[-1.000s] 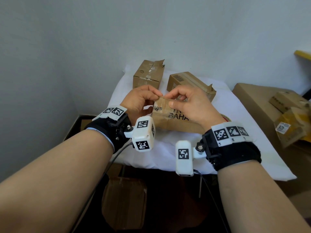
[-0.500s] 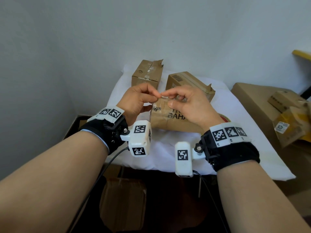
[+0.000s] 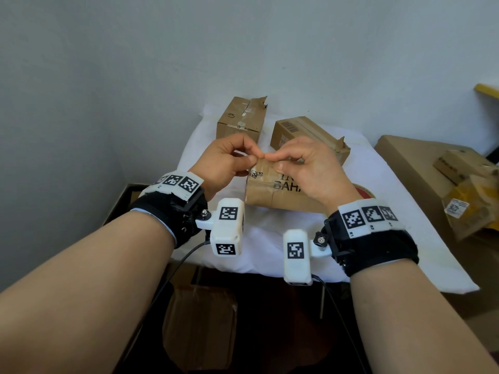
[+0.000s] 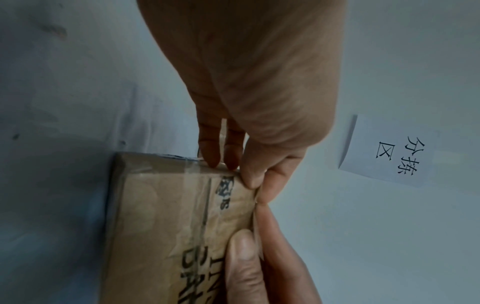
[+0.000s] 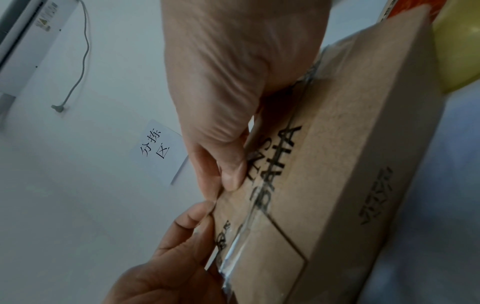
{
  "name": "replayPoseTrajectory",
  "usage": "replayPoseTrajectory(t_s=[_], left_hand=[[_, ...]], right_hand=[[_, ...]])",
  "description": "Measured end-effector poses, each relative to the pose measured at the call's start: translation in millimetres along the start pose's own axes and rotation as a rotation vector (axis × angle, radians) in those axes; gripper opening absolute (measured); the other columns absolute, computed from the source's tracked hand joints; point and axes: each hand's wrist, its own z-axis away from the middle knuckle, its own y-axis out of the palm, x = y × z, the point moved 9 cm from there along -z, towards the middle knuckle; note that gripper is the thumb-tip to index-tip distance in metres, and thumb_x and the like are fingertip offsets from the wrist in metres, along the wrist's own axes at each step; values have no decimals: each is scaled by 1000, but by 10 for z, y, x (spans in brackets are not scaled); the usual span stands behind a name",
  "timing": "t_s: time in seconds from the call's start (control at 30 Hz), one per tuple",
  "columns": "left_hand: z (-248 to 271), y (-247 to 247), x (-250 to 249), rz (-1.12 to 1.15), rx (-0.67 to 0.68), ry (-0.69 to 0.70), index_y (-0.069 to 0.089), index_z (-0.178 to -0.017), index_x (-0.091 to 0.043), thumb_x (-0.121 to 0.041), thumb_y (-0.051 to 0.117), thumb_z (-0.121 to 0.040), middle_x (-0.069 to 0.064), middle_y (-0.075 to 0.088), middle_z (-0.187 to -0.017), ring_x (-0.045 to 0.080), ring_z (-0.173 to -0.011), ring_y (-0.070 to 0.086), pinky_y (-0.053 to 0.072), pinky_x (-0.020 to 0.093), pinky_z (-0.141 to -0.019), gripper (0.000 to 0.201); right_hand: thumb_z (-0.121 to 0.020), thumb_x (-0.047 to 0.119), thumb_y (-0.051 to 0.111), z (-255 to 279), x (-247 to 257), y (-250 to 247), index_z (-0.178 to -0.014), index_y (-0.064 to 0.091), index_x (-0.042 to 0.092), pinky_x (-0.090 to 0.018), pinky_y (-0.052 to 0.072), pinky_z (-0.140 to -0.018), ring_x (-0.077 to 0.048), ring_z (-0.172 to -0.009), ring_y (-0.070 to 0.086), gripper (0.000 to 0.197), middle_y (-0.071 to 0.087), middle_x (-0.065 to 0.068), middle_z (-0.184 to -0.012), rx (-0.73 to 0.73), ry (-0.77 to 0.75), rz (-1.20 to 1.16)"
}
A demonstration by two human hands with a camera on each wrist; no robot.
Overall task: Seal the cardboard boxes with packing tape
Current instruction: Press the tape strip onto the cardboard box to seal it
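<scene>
Table (image 3: 378,184): it is carrying three cardboard boxes on a white cloth; a big carton is sitting well off to the right, apart from the job.
Near box (image 3: 272,190): the one being sealed is lying flat at the near middle of the table, printed side up, with clear tape already running across its top.
Far boxes: the left one (image 3: 239,117) is standing by the wall with a torn flap sticking up, and the right one (image 3: 305,133) is lying just beside it; both are probably waiting their turn.
Tape roll (image 3: 363,191): a reddish rim is peeking out to the right of the near box, just behind the right wrist; most of it is hidden.
Left hand (image 3: 224,160): it is hovering over the box's far left edge, thumb and forefinger pinching narrow on what looks like a thin strip of tape (image 4: 255,202); the other fingers are curling in.
Right hand (image 3: 305,163): it is meeting the left at the same edge, thumb and forefinger pinching the same strip, fingertips almost touching.
Step in hand: judging by the pinches, the strip is either being torn or being folded over the edge; I cannot tell which.
Doing it well: keeping the strip taut and flat, pulling the pinches apart sharply if tearing, then pressing the loose end down over the edge without creases.
Risk: slack tape is likely sticking to itself or to the fingers.
</scene>
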Motion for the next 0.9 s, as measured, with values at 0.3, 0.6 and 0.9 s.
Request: replayPoseTrajectory(t_s=[0.3, 0.6, 0.9], left_hand=[[-8, -37, 30, -63, 9, 47, 69, -92, -17, 5, 58, -93, 8, 65, -96, 22, -85, 59, 56, 34, -78, 24], [19, -117, 52, -63, -35, 2, 72, -90, -13, 10, 57, -89, 19, 71, -106, 22, -92, 65, 56, 42, -88, 28], [20, -109, 5, -32, -111, 32, 68, -78, -7, -5, 76, -84, 14, 71, -84, 20, -77, 67, 60, 33, -76, 10]], right_hand=[[-89, 7, 75, -9, -23, -9, -101, 79, 32, -32, 51, -94, -9, -99, 63, 28, 65, 13, -99, -15, -5, 23], [-94, 3, 66, 0, 3, 18, -106, 79, 34, -38, 48, -99, -22, -110, 57, 36, 62, 17, -101, -2, -85, 155], [-90, -4, 68, 35, 28, -28, -91, 82, 25, -21, 44, -93, -9, -103, 59, 33, 66, 13, -100, 7, -67, 90]])
